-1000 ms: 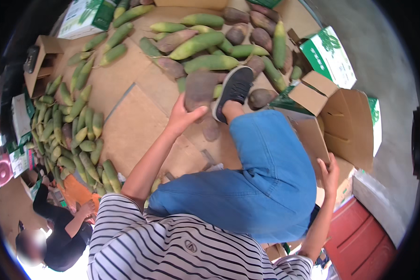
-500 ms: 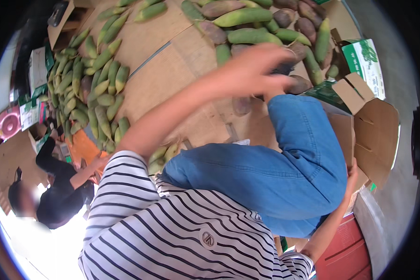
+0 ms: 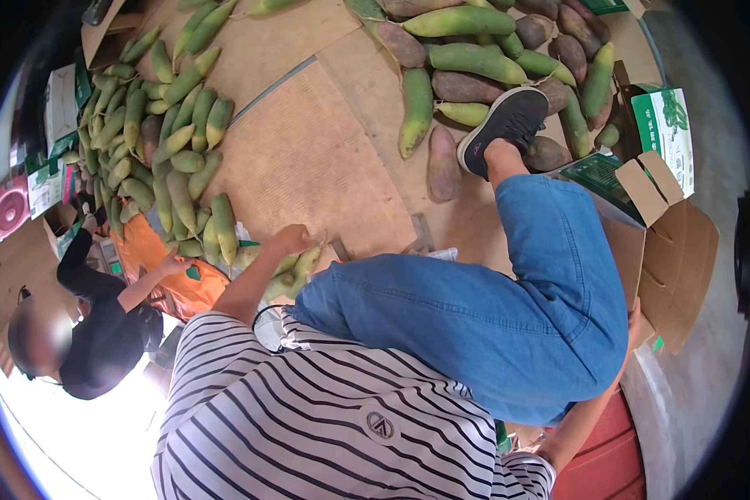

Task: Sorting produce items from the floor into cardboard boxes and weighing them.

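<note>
Pale green, elongated root vegetables [image 3: 307, 265] sit in a small cluster beside the bent blue-trousered knee [image 3: 333, 292], within easy reach. My left hand [image 3: 292, 239] is right at them, fingers mostly hidden; can't tell if it's gripping or just touching. Forearm angles forward and right. Right hand [image 3: 634, 318] is low beside the open brown cardboard carton [image 3: 682, 271], mostly behind the other knee, likely steadying it; finger spread can't be told. Flat brown cardboard sheets [image 3: 308, 150] underneath, probably to keep produce off the floor. Long green roots [image 3: 179, 142] piled left, purple-and-green roots [image 3: 475, 62] ahead right. Dark-clothed co-worker [image 3: 108, 333] at far left.
</note>
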`<move>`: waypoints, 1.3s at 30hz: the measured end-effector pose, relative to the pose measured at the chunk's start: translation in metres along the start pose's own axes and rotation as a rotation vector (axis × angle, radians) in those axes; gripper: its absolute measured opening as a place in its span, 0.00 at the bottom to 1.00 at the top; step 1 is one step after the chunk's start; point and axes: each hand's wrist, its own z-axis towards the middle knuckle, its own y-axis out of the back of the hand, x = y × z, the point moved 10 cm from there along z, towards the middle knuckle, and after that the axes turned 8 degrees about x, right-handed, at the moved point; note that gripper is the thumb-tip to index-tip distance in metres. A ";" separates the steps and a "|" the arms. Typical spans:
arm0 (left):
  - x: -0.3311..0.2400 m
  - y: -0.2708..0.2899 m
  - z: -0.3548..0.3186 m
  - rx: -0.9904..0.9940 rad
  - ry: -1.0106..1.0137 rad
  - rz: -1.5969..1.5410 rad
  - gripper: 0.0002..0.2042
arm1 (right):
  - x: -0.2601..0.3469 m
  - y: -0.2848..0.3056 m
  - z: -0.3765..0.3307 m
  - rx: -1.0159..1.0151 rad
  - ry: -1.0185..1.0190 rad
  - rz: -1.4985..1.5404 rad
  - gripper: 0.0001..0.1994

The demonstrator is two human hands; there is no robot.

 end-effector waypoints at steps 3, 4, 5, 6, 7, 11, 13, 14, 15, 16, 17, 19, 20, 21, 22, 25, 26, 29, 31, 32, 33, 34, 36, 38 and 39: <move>-0.004 -0.042 0.024 0.033 -0.022 -0.017 0.18 | 0.005 0.002 0.002 0.064 0.023 -0.036 0.13; -0.010 -0.053 0.029 0.084 -0.030 -0.003 0.18 | -0.004 0.010 0.005 0.092 -0.016 -0.102 0.13; -0.013 -0.059 0.031 0.078 -0.040 0.004 0.18 | -0.010 0.012 0.007 0.126 -0.054 -0.168 0.12; -0.016 -0.061 0.032 0.044 -0.066 0.016 0.18 | -0.014 0.017 0.008 0.114 -0.048 -0.163 0.12; -0.020 -0.061 0.032 0.009 -0.090 0.029 0.17 | 0.000 0.011 0.006 0.095 0.066 -0.297 0.12; -0.052 -0.028 0.017 -0.093 -0.225 0.076 0.15 | 0.031 -0.006 -0.003 0.101 0.121 -0.430 0.11; -0.074 0.021 0.001 -0.156 -0.249 -0.192 0.12 | 0.043 -0.003 -0.006 0.056 0.212 -0.482 0.10; -0.099 0.053 -0.016 -0.257 -0.300 -0.117 0.12 | 0.044 -0.008 -0.006 0.097 0.203 -0.483 0.12; -0.130 0.086 -0.034 -0.352 -0.360 -0.040 0.11 | 0.043 -0.011 -0.007 0.130 0.189 -0.483 0.13; -0.161 0.115 -0.056 -0.406 -0.464 -0.024 0.10 | 0.042 -0.011 -0.006 0.102 0.180 -0.541 0.12; -0.192 0.142 -0.080 -0.457 -0.571 -0.011 0.09 | 0.044 -0.011 -0.005 0.074 0.169 -0.599 0.11; -0.240 0.199 -0.134 -0.618 -0.729 -0.165 0.08 | 0.059 -0.019 -0.006 0.074 0.174 -0.672 0.15; -0.274 0.223 -0.164 -0.697 -0.812 -0.210 0.07 | 0.054 -0.013 -0.007 0.043 0.197 -0.672 0.15; -0.312 0.245 -0.198 -0.777 -0.889 -0.252 0.07 | 0.048 -0.009 -0.006 0.018 0.222 -0.666 0.14; -0.346 0.263 -0.234 -0.876 -0.953 -0.225 0.07 | 0.048 -0.009 -0.006 0.020 0.203 -0.670 0.14; -0.431 0.293 -0.317 -1.057 -1.267 -0.376 0.08 | 0.052 -0.009 -0.009 0.015 0.172 -0.689 0.14; -0.459 0.297 -0.334 -0.985 -1.443 -0.478 0.08 | 0.057 -0.010 -0.011 0.019 0.175 -0.683 0.15; -0.537 0.281 -0.349 -0.704 -1.632 -0.708 0.09 | 0.066 -0.015 -0.010 0.017 0.215 -0.728 0.14; -0.598 0.249 -0.348 -0.567 -1.689 -0.353 0.14 | 0.066 -0.012 -0.012 -0.019 0.281 -0.734 0.14; -0.600 0.244 -0.346 -0.559 -1.700 -0.353 0.14 | 0.071 -0.010 -0.015 -0.048 0.348 -0.737 0.14; -0.602 0.237 -0.329 -0.511 -1.587 -0.374 0.16 | 0.069 -0.005 -0.018 -0.059 0.343 -0.737 0.14; -0.604 0.227 -0.307 -0.458 -1.477 -0.390 0.18 | 0.071 -0.010 -0.019 -0.029 0.267 -0.743 0.14; -0.568 0.223 -0.248 -0.386 -1.310 -0.412 0.21 | 0.064 -0.012 -0.019 0.008 0.171 -0.763 0.14; -0.503 0.223 -0.193 -0.457 -1.194 -0.371 0.20 | 0.063 -0.015 -0.013 0.018 0.219 -0.716 0.15; -0.465 0.213 -0.161 -0.465 -1.062 -0.259 0.19 | 0.063 -0.018 -0.013 0.037 0.272 -0.677 0.15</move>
